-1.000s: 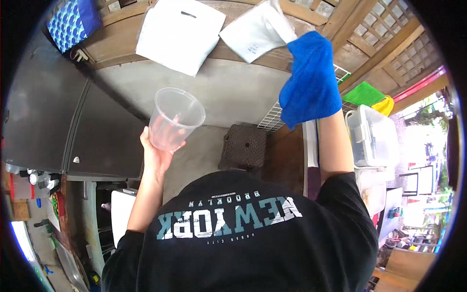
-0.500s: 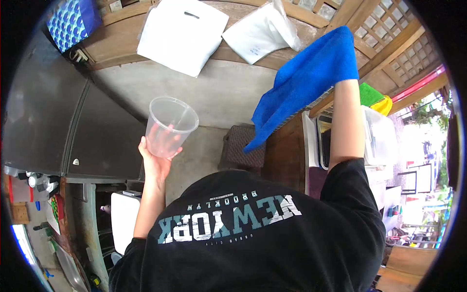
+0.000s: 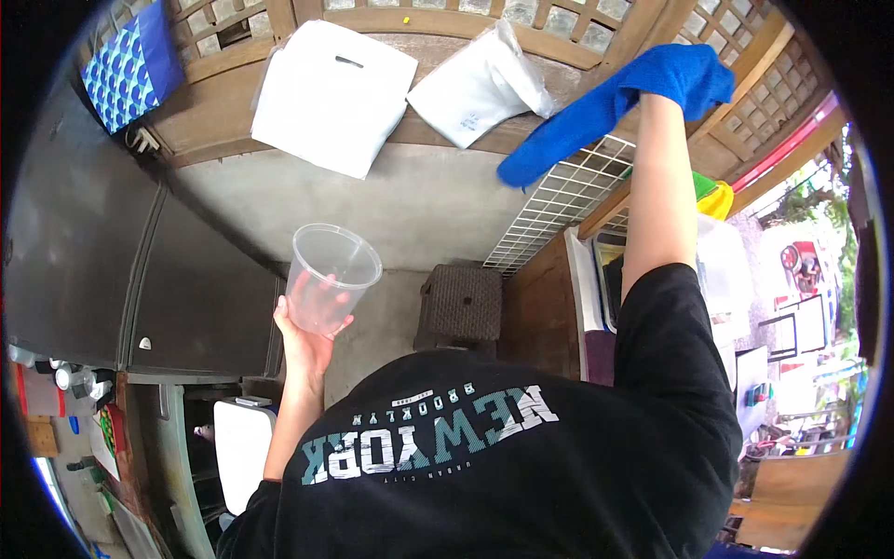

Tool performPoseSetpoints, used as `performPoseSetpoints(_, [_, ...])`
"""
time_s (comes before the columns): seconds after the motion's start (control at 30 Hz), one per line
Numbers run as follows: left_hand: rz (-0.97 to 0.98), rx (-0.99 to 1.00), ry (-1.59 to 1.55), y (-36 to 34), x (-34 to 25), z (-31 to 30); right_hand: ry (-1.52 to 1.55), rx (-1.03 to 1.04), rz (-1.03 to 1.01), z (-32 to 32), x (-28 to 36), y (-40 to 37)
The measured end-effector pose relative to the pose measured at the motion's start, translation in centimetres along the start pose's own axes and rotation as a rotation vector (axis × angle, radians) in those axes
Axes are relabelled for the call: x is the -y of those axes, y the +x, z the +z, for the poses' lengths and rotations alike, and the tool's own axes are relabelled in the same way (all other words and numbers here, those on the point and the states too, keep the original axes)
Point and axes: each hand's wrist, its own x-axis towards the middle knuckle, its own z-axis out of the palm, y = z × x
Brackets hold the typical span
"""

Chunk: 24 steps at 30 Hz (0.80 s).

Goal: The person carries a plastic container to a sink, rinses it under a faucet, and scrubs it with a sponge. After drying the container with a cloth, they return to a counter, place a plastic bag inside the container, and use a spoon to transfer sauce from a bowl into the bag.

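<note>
Head view, looking down past a black T-shirt with pale lettering (image 3: pixel 447 438). Left hand (image 3: pixel 305 334) raised in front of the chest, fingers curled partway around the lower wall of a clear, round, empty plastic cup (image 3: pixel 331 277). The palm is under the base and the fingertips show through the plastic. The cup is tilted, its open mouth turned up and away from the body, and it touches nothing but the hand. Right arm (image 3: pixel 652 196) stretched up and out to the right. The right hand is covered by a bright blue terry cloth (image 3: pixel 605 107) bunched over it, so the fingers are hidden and I cannot tell how tightly it is closed. The cloth trails down-left from the hand in a long fold, its free end just above a white wire grid panel (image 3: pixel 554 210) — contact not clear. Behind it, two white plastic bags (image 3: pixel 335 93) hang on a wooden lattice wall (image 3: pixel 559 28). A dark woven square stool (image 3: pixel 463 303) sits on the grey concrete floor (image 3: pixel 410 196), between cup and grid. A dark metal cabinet (image 3: pixel 102 242) stands at left.
</note>
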Motion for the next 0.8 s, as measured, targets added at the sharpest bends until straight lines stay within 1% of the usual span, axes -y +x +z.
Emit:
performPoseSetpoints(0.13, [-0.002, -0.007, 0.02, 0.1, -0.2, 0.4, 0.224, -0.188, -0.175, 7.5, -6.9, 1.0])
performPoseSetpoints(0.2, [-0.006, 0.001, 0.036, 0.4, -0.2, 0.3, -0.162, -0.213, -0.043, 11.2, -6.2, -2.6])
performPoseSetpoints(0.27, [-0.012, 0.017, 0.052, 0.7, -0.2, 0.2, -0.315, -0.249, 0.276, 9.4, -5.3, -9.4])
performPoseSetpoints(0.3, [-0.018, 0.027, 0.059, 0.7, -0.1, 0.2, -0.305, -0.317, 0.415, 8.7, -5.4, -12.6])
performPoseSetpoints(0.33, [-0.025, 0.037, 0.064, 0.8, -0.1, 0.3, -0.169, -0.365, 0.475, 8.2, -5.2, -16.4])
performPoseSetpoints(0.37, [-0.035, 0.038, 0.072, 1.0, 0.0, 0.4, 0.075, -0.453, 0.506, 7.7, -4.8, -20.2])
performPoseSetpoints(0.4, [-0.049, 0.038, 0.081, 1.0, 0.1, 0.5, 0.588, -0.534, 0.45, 7.6, -4.4, -24.4])
performPoseSetpoints(0.43, [-0.063, 0.039, 0.092, 1.2, 0.2, 0.7, 1.034, -0.47, 0.426, 8.2, -3.3, -29.1])
performPoseSetpoints(0.47, [-0.074, 0.054, 0.101, 1.3, 0.3, 0.9, 1.305, -0.294, 0.454, 9.2, -2.0, -33.8])
performPoseSetpoints(0.5, [-0.087, 0.07, 0.115, 1.4, 0.4, 1.0, 1.38, 0.044, 0.471, 10.7, -0.6, -39.2])
performPoseSetpoints(0.53, [-0.1, 0.089, 0.128, 1.7, 0.5, 1.2, 1.001, 0.475, 0.27, 13.5, 0.3, -44.2])
performPoseSetpoints(0.57, [-0.112, 0.101, 0.14, 1.9, 0.6, 1.6, 0.615, 0.781, -0.085, 16.2, 1.1, -49.2])
performPoseSetpoints(0.63, [-0.128, 0.117, 0.16, 2.3, 0.8, 2.4, 0.771, 1.333, 0.025, 13.2, 1.2, -47.1])
performPoseSetpoints(0.7, [-0.128, 0.117, 0.178, 2.6, 0.9, 3.2, 0.973, 0.896, 0.037, 11.8, 1.5, -43.4])
performPoseSetpoints(0.73, [-0.134, 0.113, 0.188, 2.6, 1.0, 3.4, 1.034, 0.764, 0.107, 10.4, 1.2, -39.9])
performPoseSetpoints(0.77, [-0.132, 0.122, 0.193, 2.6, 1.1, 3.6, 1.014, 0.536, 0.082, 11.6, 1.3, -37.2])
performPoseSetpoints(0.8, [-0.128, 0.132, 0.196, 2.7, 1.2, 3.8, 1.174, 0.307, 0.105, 12.2, 1.0, -33.9])
